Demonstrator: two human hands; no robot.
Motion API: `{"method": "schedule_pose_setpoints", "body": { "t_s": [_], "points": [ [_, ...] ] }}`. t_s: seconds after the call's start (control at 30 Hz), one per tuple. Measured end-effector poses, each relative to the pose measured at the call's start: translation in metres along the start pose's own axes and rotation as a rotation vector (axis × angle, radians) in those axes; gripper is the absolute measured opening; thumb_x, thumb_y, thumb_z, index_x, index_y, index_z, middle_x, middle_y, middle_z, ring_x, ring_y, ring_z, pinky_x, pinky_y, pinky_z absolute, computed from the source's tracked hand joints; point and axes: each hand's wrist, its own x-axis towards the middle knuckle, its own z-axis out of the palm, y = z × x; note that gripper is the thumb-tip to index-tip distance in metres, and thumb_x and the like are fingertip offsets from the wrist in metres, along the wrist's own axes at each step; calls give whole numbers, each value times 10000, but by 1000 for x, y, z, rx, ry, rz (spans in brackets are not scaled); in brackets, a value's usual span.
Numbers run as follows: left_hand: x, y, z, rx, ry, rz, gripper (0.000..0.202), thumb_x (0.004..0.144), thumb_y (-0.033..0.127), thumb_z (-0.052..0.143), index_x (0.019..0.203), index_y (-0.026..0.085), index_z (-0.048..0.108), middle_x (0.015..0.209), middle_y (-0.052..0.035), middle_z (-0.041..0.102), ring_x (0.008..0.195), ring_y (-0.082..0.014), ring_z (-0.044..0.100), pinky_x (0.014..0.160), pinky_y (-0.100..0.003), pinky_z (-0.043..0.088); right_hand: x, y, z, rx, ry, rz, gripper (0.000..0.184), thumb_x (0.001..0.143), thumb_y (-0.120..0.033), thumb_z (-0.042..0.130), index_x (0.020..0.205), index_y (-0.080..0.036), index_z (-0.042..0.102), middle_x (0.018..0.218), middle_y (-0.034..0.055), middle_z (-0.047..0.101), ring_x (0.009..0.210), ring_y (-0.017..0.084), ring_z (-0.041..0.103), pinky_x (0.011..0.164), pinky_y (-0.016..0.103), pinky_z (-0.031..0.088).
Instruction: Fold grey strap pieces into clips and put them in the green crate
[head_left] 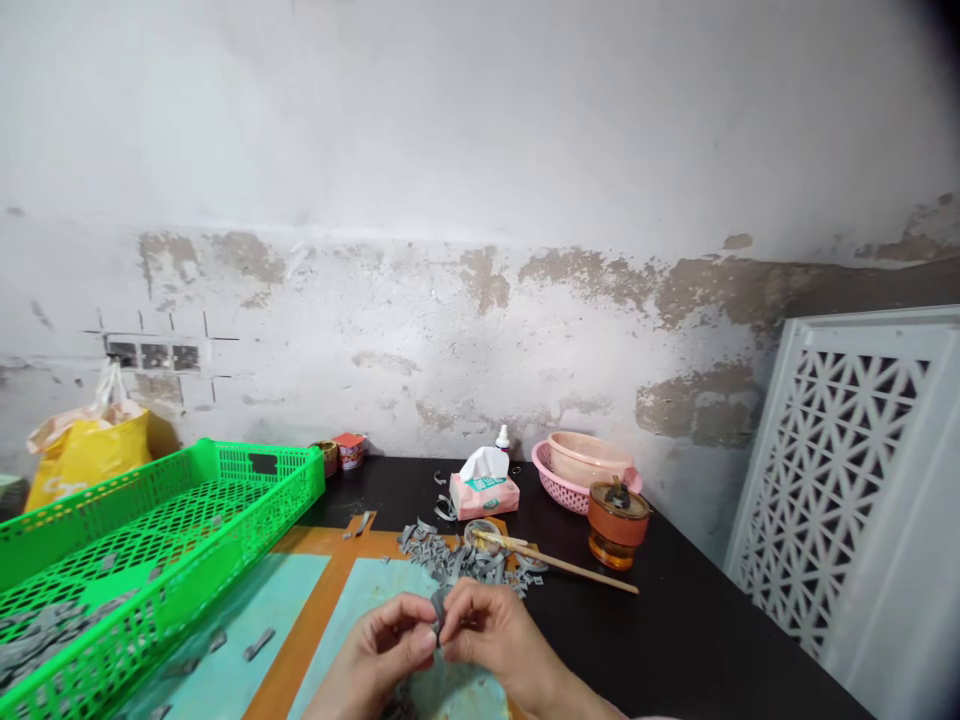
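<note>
A small grey rubbery piece (439, 606) is pinched between my two hands, low in the middle of the head view. My left hand (390, 645) grips it from the left with thumb and forefinger. From the right, my right hand (487, 632) holds it the same way, the fingertips of both hands nearly meeting. Fingers cover much of the piece, so its exact kind is hidden. Just beyond my hands lies a heap of similar grey pieces and strips (457, 555). A few more grey pieces (259, 643) lie on the light green sheet (375, 590) to the left.
A green plastic crate (247, 530) with grey pieces stands at left, a yellow bag (97, 450) behind it. A wooden stick (585, 572) crosses the heap's right side. Further back are a tissue box (486, 497), pink baskets (562, 490) and an amber jar (617, 530).
</note>
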Motion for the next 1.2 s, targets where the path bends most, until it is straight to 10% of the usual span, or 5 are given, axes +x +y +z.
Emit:
{"method": "schedule_pose_setpoints", "body": {
  "t_s": [1.2],
  "points": [
    [-1, 7, -3, 214, -25, 50, 254, 591, 371, 854, 707, 165, 762, 628, -48, 742, 601, -188, 633, 599, -271, 457, -1, -7, 1, 36, 39, 388, 381, 474, -322, 837, 663, -142, 559, 509, -12, 630, 466, 123, 592, 545, 262, 476]
  ]
}}
